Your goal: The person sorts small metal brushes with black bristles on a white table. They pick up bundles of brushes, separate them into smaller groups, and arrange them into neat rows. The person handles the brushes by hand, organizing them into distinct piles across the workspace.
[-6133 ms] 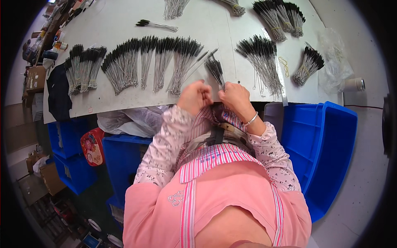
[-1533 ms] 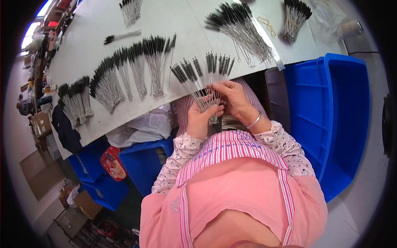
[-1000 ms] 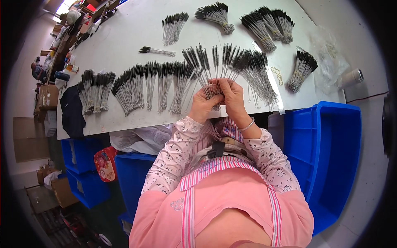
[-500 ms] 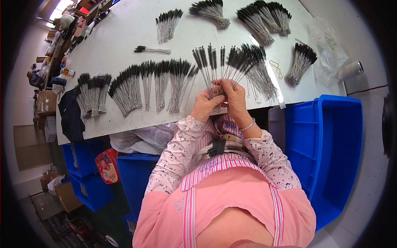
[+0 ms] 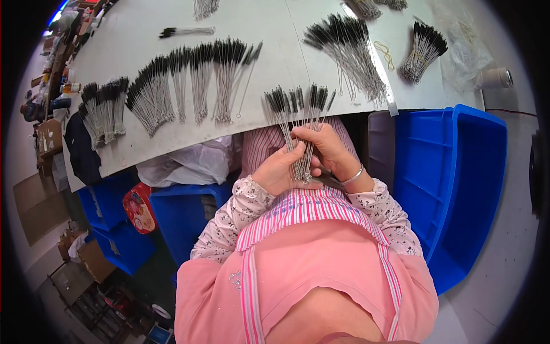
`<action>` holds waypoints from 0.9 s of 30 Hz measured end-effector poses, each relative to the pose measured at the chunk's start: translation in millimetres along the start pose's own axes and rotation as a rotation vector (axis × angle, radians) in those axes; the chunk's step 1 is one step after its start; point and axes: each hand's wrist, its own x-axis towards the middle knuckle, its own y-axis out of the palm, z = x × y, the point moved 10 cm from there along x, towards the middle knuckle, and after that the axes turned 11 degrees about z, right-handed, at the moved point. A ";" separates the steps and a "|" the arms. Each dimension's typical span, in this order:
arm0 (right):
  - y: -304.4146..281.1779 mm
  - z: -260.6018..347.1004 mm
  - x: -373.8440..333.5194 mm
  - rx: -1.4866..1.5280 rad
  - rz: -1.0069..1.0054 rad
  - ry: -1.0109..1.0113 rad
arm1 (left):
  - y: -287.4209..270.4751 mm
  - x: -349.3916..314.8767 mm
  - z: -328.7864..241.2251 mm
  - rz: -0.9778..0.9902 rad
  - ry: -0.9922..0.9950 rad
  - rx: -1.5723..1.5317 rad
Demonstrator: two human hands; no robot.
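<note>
Pointing inward, left grip [image 5: 278, 170] and right grip [image 5: 330, 147] closed around wire brushes [image 5: 294, 104].

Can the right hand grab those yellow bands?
Probably not directly: the right hand is busy with brushes, and a spread brush pile and silver strip lie between it and the yellow bands.

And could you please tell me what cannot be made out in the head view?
In the head view:
Held brushes: exact count, since they overlap.
Left hand: fingers partly hidden behind the brushes.
Far bundle: upper part cut off by top edge.
Background clutter: too small to identify.
</note>
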 end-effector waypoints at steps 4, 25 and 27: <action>-4.6 -9.9 -3.2 -0.001 0.012 0.081 | -16.4 3.8 8.8 -0.022 -0.025 -0.007; -16.1 -27.0 2.1 0.070 0.065 0.043 | -41.8 6.3 7.3 -0.067 0.204 -0.043; -22.2 -28.2 2.9 0.085 -0.087 -0.001 | -43.0 6.4 9.0 -0.050 0.198 -0.016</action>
